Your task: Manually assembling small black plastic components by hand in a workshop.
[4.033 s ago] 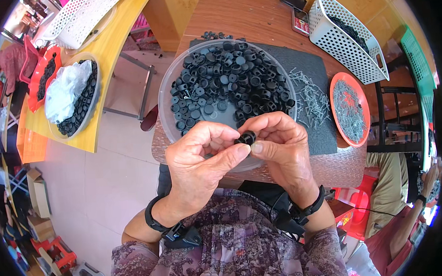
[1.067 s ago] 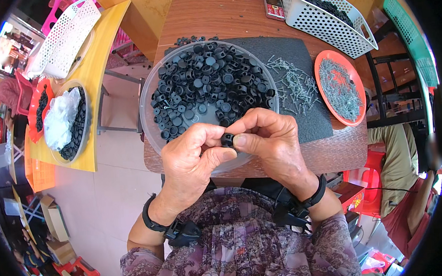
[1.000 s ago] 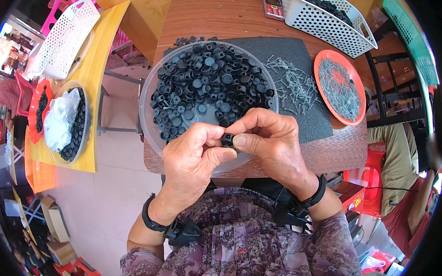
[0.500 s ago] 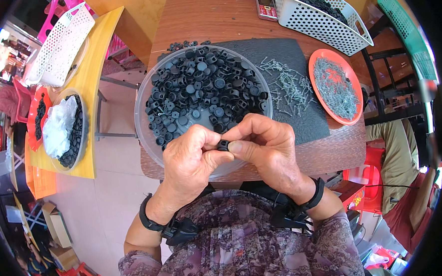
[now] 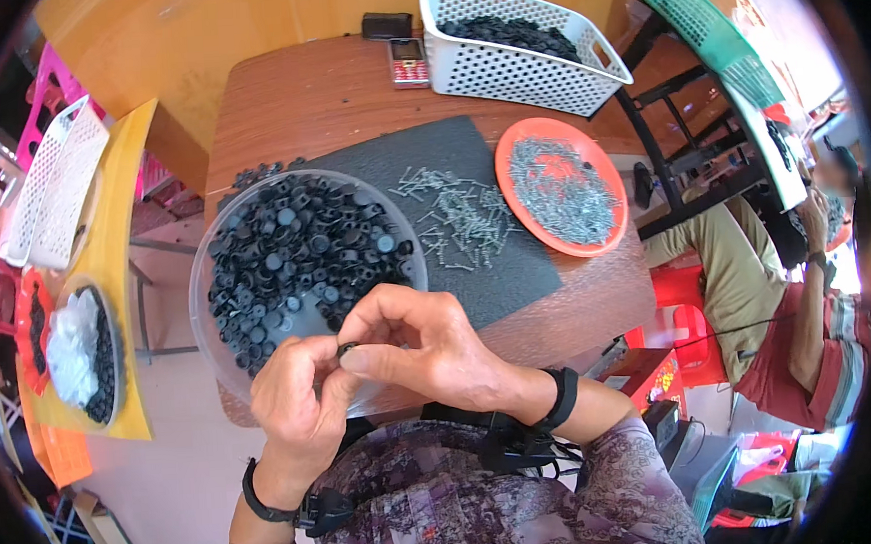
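Observation:
Between my two hands, just over the near rim of a round clear plastic tub (image 5: 201, 314), is a small round black plastic cap (image 5: 346, 349). My left hand (image 5: 299, 392) pinches it between thumb and fingers from the left. From the right, the thumb and forefinger of my right hand (image 5: 430, 346) grip it too, hiding most of it. Many loose black plastic caps (image 5: 301, 245) fill the tub. To its right, silver screws (image 5: 457, 212) lie scattered on a dark grey mat (image 5: 390, 156). More screws fill an orange-red plate (image 5: 514, 204).
A white perforated basket (image 5: 524, 80) of black parts stands at the table's back, beside a phone (image 5: 409, 65) and a dark case (image 5: 386, 24). On the left, a yellow table (image 5: 133, 317) bears another white basket (image 5: 52, 184). A seated person (image 5: 784, 337) is at right.
The view has turned to the right, so the table and tub sit further left and lower. Both hands keep their pinch on the small black cap, which is now more covered by the fingers.

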`<state>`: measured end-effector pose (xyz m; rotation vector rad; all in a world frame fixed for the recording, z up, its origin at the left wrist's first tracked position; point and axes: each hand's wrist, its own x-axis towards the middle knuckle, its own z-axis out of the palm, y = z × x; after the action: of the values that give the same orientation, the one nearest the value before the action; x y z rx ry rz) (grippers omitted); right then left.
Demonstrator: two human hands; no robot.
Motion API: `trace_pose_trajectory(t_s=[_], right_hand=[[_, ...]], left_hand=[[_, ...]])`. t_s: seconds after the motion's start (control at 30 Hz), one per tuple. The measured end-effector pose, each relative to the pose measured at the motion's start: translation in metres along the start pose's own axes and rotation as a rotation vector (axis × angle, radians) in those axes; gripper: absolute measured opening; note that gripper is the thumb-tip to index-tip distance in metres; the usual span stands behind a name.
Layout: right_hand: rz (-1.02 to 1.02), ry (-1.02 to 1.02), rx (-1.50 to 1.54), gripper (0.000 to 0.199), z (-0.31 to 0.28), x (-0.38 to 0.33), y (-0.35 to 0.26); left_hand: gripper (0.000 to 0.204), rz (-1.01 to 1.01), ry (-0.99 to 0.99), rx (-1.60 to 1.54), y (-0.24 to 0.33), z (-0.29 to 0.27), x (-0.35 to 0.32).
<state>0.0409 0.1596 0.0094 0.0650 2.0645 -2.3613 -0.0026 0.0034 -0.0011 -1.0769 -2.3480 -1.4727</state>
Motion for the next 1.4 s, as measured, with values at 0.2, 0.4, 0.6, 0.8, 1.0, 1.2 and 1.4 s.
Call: trace_pose_trajectory(t_s=[0.2, 0.4, 0.6, 0.8, 1.0, 1.2, 1.4], right_hand=[[-0.025, 0.058, -0.082, 0.01, -0.022, 0.008, -0.003], [0.066, 0.091, -0.185, 0.007, -0.049, 0.029, -0.038], [-0.308, -0.1, -0.549, 0.011, -0.039, 0.029, -0.007], [-0.476, -0.462, -1.008, 0.012, -0.013, 0.031, 0.0], [-0.456, -0.546, -1.214, 0.014, -0.012, 0.032, 0.004], [-0.454, -0.52, -1.15, 0.014, -0.017, 0.032, 0.005], [-0.416, -0.613, -1.327, 0.014, -0.002, 0.033, 0.002]], left_hand=[[0.032, -0.161, -0.052, -0.056, 0.006, 0.002, 0.012], [0.017, -0.396, -0.055, -0.234, -0.005, -0.003, 0.012], [0.013, -0.427, -0.086, -0.116, -0.023, -0.015, -0.004], [0.011, -0.501, -0.047, -0.183, -0.019, -0.016, 0.0], [0.01, -0.46, -0.062, -0.138, -0.02, -0.018, 0.001], [0.01, -0.471, -0.093, -0.142, -0.017, -0.018, 0.002], [0.009, -0.435, -0.101, -0.121, -0.018, -0.018, -0.001]])
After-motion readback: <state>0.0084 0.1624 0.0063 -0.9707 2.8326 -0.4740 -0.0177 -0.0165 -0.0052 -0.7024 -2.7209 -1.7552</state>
